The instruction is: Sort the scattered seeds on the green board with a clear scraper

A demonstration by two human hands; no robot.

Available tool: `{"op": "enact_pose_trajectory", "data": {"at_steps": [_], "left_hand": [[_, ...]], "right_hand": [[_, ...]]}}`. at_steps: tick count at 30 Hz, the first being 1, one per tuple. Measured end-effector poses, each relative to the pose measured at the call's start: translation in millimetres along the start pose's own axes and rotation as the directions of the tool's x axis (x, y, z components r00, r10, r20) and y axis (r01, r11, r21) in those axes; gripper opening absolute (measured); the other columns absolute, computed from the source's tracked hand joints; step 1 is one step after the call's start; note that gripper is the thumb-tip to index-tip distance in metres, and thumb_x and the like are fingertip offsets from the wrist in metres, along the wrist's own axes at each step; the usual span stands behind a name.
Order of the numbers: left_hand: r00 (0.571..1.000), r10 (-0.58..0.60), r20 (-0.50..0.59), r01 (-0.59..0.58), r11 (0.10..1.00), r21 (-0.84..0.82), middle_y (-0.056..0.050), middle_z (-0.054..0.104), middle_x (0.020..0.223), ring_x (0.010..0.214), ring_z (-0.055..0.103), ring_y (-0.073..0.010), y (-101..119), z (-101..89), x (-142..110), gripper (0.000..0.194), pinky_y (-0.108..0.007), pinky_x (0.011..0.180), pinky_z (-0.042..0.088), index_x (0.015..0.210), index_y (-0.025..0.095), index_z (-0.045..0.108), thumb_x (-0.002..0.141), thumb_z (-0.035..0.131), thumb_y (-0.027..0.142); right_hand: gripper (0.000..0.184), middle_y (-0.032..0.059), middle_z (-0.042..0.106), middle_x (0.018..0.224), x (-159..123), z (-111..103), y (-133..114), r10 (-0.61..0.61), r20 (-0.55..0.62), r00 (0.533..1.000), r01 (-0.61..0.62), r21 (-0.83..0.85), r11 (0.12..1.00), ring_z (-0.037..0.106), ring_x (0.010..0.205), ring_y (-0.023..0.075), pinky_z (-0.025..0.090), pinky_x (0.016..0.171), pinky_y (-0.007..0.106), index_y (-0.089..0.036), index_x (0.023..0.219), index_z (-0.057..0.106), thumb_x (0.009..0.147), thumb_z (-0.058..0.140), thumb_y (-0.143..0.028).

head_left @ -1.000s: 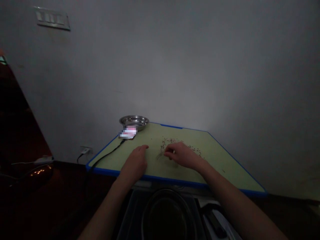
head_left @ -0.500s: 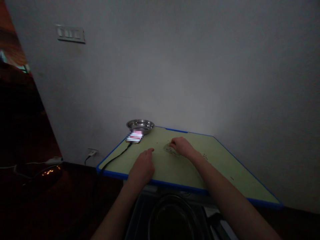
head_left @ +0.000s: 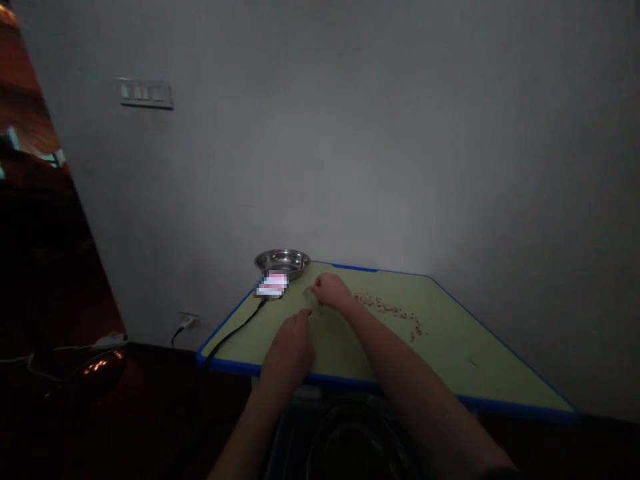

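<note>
1. R hand (head_left: 331,291): thumb + fingertips pinching a thin see-through piece (head_left: 309,292), over the table's L half; piece blurry, can't ID it or tell if it touches the top.
2. L hand (head_left: 290,343): nearer the front edge, fingers bunched close; can't tell if they grip anything.
3. Table (head_left: 445,380): pale green top, blue edging, far side near the wall (head_left: 350,147).
4. Small dark bits (head_left: 390,308): loose, in an uneven band R of R hand. One dark sliver (head_left: 473,362) lies apart, further R.
5. Back L corner: shiny metal bowl (head_left: 283,262); lit phone-like device (head_left: 273,284) just in front, screen pixelated, black cable (head_left: 235,331) running off the L front corner.
6. Below front edge: round dark pan (head_left: 357,443), too dim for detail.
7. Room: dim, grey wall. Switch panel (head_left: 147,93) upper L, socket w/ plug (head_left: 187,320) low L, white power strip (head_left: 110,341) near the floor, dark opening w/ orange area far L.
</note>
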State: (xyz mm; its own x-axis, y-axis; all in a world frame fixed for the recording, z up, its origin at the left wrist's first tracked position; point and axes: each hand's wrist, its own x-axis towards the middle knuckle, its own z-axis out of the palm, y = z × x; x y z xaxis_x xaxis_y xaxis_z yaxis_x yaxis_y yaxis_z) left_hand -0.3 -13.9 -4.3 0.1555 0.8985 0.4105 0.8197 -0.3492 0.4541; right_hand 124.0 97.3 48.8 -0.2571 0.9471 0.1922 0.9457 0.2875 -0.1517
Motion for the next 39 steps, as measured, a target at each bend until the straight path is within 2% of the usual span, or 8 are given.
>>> {"op": "enact_pose_trajectory", "data": {"at_steps": [7,13,17,20,24,28,32,39], "left_hand": [[1.0,-0.002,-0.021,0.002,1.0,-0.004,-0.017,0.06,0.121,0.115,0.054,-0.023,-7,4.3,5,0.05,-0.039,0.101,0.04,0.128,0.008,0.047,0.08,0.036,0.003],[1.0,0.006,-0.014,-0.006,1.0,-0.002,-0.016,0.06,0.123,0.118,0.053,-0.0214,-9,6.3,6,0.051,-0.039,0.103,0.039,0.127,0.008,0.048,0.079,0.036,0.001],[1.0,-0.013,-0.001,0.013,1.0,0.007,-0.018,0.06,0.124,0.119,0.053,-0.0221,-5,2.6,6,0.051,-0.039,0.102,0.041,0.128,0.006,0.047,0.079,0.034,0.002],[0.999,-0.034,0.019,0.034,0.999,0.034,-0.017,0.061,0.122,0.116,0.055,-0.0227,-3,0.7,7,0.051,-0.038,0.103,0.041,0.129,0.006,0.047,0.08,0.033,0.003],[1.0,0.004,0.007,-0.005,0.998,0.063,-0.018,0.058,0.127,0.118,0.054,-0.0228,-5,2.2,8,0.051,-0.038,0.105,0.039,0.129,0.005,0.048,0.08,0.033,0.004],[1.0,0.0,0.02,-0.002,0.997,0.08,-0.018,0.057,0.129,0.121,0.053,-0.0234,-7,3.2,10,0.052,-0.039,0.106,0.039,0.129,0.004,0.048,0.079,0.033,0.006],[1.0,0.017,0.018,-0.019,0.995,0.093,-0.018,0.058,0.128,0.12,0.053,-0.0238,-7,2.6,11,0.051,-0.039,0.105,0.04,0.128,0.005,0.049,0.079,0.034,0.007],[1.0,0.007,0.013,-0.008,0.996,0.088,-0.017,0.059,0.126,0.117,0.056,-0.0232,-9,2.7,13,0.05,-0.038,0.102,0.042,0.128,0.006,0.049,0.08,0.033,0.009]], "right_hand": [[0.031,0.0088,0.059,0.12,2,1,25,0.15,-0.024,0.988,-0.147,0.072,0.986,0.061,0.099,0.0214,0.052,0.082,0.042,-0.018,0.12,0.056,0.092,0.057,-0.032],[0.03,0.0082,0.06,0.118,-27,-50,55,0.118,-0.079,0.99,-0.108,0.121,0.987,0.062,0.096,0.0204,0.052,0.081,0.041,-0.017,0.118,0.057,0.092,0.056,-0.032],[0.026,0.0036,0.067,0.09,-80,-95,91,0.046,-0.082,0.996,-0.032,0.157,0.987,0.062,0.068,0.0129,0.051,0.066,0.03,-0.016,0.104,0.061,0.095,0.048,-0.036],[0.02,0.0034,0.067,0.083,-138,-112,129,0.042,-0.081,0.996,-0.031,0.138,0.99,0.06,0.066,0.0132,0.045,0.063,0.026,-0.017,0.089,0.064,0.089,0.055,-0.036],[0.018,0.0029,0.065,0.07,-211,-108,184,0.083,0.027,0.996,-0.086,0.142,0.986,0.058,0.064,0.016,0.043,0.058,0.026,-0.017,0.078,0.066,0.081,0.06,-0.034],[0.02,0.0039,0.064,0.069,-246,-88,223,0.117,0.072,0.991,-0.129,0.187,0.974,0.058,0.064,0.0171,0.044,0.057,0.027,-0.016,0.075,0.066,0.079,0.059,-0.035],[0.023,0.004,0.064,0.072,-237,-68,223,0.11,0.037,0.993,-0.115,0.235,0.965,0.058,0.067,0.0174,0.044,0.06,0.028,-0.015,0.08,0.066,0.082,0.056,-0.036],[0.016,0.0021,0.066,0.083,-162,-40,191,0.037,-0.002,0.999,-0.035,0.266,0.963,0.061,0.079,0.016,0.048,0.072,0.031,-0.015,0.088,0.065,0.087,0.059,-0.03]]}}
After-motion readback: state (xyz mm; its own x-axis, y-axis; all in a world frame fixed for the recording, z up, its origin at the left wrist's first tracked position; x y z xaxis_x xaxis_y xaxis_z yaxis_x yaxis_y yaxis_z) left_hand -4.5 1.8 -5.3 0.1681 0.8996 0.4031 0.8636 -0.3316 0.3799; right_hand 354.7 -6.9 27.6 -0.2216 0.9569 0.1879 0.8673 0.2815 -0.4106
